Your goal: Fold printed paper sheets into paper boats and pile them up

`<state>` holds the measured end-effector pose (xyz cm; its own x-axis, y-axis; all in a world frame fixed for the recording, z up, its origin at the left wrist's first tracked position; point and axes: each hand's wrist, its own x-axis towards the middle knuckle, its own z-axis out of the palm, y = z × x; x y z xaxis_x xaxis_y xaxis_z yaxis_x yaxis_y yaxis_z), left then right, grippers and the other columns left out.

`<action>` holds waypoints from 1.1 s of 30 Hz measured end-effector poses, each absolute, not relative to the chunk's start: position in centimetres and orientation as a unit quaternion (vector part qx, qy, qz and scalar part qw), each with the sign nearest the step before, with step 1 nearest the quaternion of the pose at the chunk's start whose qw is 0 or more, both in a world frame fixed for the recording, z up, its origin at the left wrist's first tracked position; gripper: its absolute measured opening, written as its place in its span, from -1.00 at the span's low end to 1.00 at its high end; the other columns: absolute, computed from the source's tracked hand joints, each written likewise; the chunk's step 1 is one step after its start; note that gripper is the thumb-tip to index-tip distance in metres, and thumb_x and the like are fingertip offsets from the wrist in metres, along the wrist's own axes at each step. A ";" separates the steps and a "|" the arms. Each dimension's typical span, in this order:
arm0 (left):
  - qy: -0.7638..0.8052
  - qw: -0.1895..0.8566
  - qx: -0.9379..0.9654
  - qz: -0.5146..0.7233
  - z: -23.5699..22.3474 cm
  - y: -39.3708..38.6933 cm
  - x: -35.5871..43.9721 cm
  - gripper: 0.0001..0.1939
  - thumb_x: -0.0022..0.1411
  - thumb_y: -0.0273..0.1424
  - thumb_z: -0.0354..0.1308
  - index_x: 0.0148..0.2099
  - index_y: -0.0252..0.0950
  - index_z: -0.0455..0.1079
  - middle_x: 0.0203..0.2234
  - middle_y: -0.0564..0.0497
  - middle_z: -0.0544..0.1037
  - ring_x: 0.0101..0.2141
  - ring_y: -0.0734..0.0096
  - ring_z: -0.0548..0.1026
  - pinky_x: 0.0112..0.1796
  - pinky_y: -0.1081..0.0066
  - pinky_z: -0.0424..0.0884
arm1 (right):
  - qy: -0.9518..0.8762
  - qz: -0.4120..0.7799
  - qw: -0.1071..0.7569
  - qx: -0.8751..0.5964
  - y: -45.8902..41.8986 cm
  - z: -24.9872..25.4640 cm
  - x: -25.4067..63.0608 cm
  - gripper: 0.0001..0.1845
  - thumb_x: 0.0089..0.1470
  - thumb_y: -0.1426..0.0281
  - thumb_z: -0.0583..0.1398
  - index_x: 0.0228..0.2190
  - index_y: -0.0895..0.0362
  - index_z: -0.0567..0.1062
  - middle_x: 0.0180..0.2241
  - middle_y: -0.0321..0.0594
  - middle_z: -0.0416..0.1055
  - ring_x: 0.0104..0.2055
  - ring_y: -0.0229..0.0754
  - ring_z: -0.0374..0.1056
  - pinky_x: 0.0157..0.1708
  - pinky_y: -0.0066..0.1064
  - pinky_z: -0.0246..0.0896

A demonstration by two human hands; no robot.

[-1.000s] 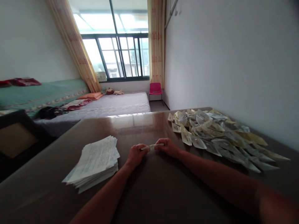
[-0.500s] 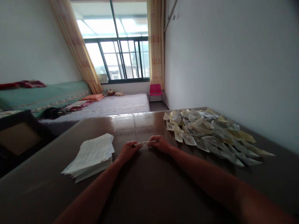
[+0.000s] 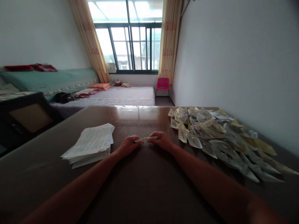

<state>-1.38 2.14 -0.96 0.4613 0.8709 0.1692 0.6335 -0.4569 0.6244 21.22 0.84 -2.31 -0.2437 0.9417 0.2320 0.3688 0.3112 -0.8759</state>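
Note:
Between my two hands is a narrow folded piece of paper (image 3: 146, 140), held just above or on the brown table (image 3: 149, 180); I cannot tell which. My left hand (image 3: 130, 144) pinches its left end, and my right hand (image 3: 162, 140) grips the right end, fingers closed. The fingertips partly cover the paper. To the left of my left hand lies a stack of written or printed sheets (image 3: 92, 143). Right of my right hand spreads a heap of folded paper boats (image 3: 210, 133), white, grey and yellowish.
A white wall (image 3: 233, 56) runs along the table's right side. Beyond the far edge are a bed (image 3: 130, 95), a pink chair (image 3: 163, 84) and a curtained window (image 3: 130, 46). A dark wooden cabinet or chair back (image 3: 30, 118) stands at the left.
The camera view has shifted, so the room sits further right and higher in the picture. Both hands keep their hold on the folded paper, which now looks slightly more tilted.

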 end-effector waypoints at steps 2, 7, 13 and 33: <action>0.449 0.246 0.823 0.245 -0.9 1.9 -1.4 -0.68 0.12 -0.15 0.11 -0.37 -0.30 0.51 -0.52 0.06 0.47 -0.43 0.40 0.38 -0.40 0.49 0.22 | -0.710 0.349 0.396 -0.466 0.7 -2.2 20.9 -0.70 -0.16 0.19 0.33 -0.38 0.13 0.60 -0.49 -0.30 0.48 -0.45 -0.25 0.31 -0.43 -0.47 0.15; 0.430 0.258 0.825 0.262 -1.0 1.8 -1.4 -0.72 0.14 -0.19 0.12 -0.36 -0.27 0.53 -0.45 0.04 0.49 -0.41 0.42 0.41 -0.35 0.49 0.26 | -0.711 0.348 0.384 -0.475 0.4 -2.0 19.9 -0.75 -0.04 0.19 0.27 -0.45 0.13 0.59 -0.52 -0.29 0.47 -0.45 -0.26 0.29 -0.42 -0.47 0.15; 0.447 0.254 0.813 0.275 -1.2 2.5 -2.2 -0.74 0.18 -0.23 0.10 -0.34 -0.27 0.54 -0.41 0.02 0.48 -0.40 0.41 0.43 -0.31 0.46 0.28 | -0.720 0.299 0.387 -0.493 0.4 -1.5 20.8 -0.72 -0.11 0.28 0.33 -0.30 0.11 0.52 -0.40 -0.31 0.48 -0.43 -0.28 0.29 -0.41 -0.49 0.15; 0.432 0.280 0.814 0.270 -0.2 1.4 -2.8 -0.87 0.11 -0.39 0.12 -0.32 -0.25 0.50 -0.45 0.07 0.55 -0.40 0.41 0.47 -0.33 0.49 0.31 | -0.744 0.270 0.365 -0.490 0.7 -1.2 22.6 -0.87 0.01 0.31 0.23 -0.39 0.09 0.54 -0.41 -0.29 0.53 -0.36 -0.21 0.41 -0.29 -0.41 0.27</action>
<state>-2.79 1.42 -0.16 0.4805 0.8546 0.1971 0.5528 -0.4696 0.6884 22.59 0.74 -1.23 -0.2532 0.9264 0.2787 0.5320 0.3739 -0.7597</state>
